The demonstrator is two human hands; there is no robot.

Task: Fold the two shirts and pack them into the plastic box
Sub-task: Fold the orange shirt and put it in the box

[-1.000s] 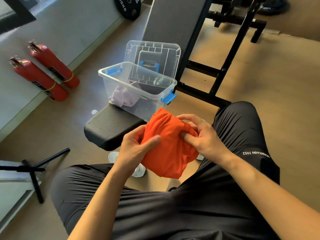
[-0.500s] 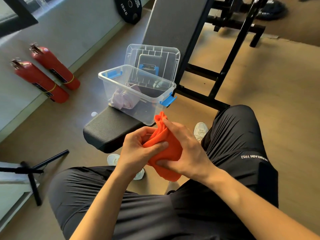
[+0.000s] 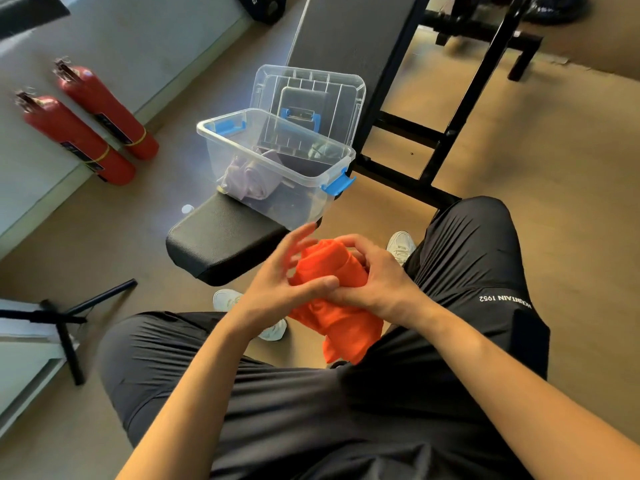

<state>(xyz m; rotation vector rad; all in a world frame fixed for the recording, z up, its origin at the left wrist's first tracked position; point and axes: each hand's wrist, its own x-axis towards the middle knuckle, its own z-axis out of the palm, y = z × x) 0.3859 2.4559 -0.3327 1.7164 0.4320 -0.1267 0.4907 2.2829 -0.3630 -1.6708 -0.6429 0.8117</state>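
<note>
Orange shirt point(image 3: 337, 323) is bunched mid-frame over the lap. Right hand point(image 3: 377, 282) is curled round its top, left hand point(image 3: 273, 289) has fingers splayed and blurry, thumb on the cloth. Looks light, floppy, kinda slick, so I'd squeeze the whole roll or it unravels before reaching the plastic box point(image 3: 301, 206) just above.

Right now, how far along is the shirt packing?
Done: purple shirt lies in the open box. In hand: orange shirt, half rolled, gripped by the right hand, left hand touching it, fingers spread. Left: finish the fold, put it in the box.
</note>
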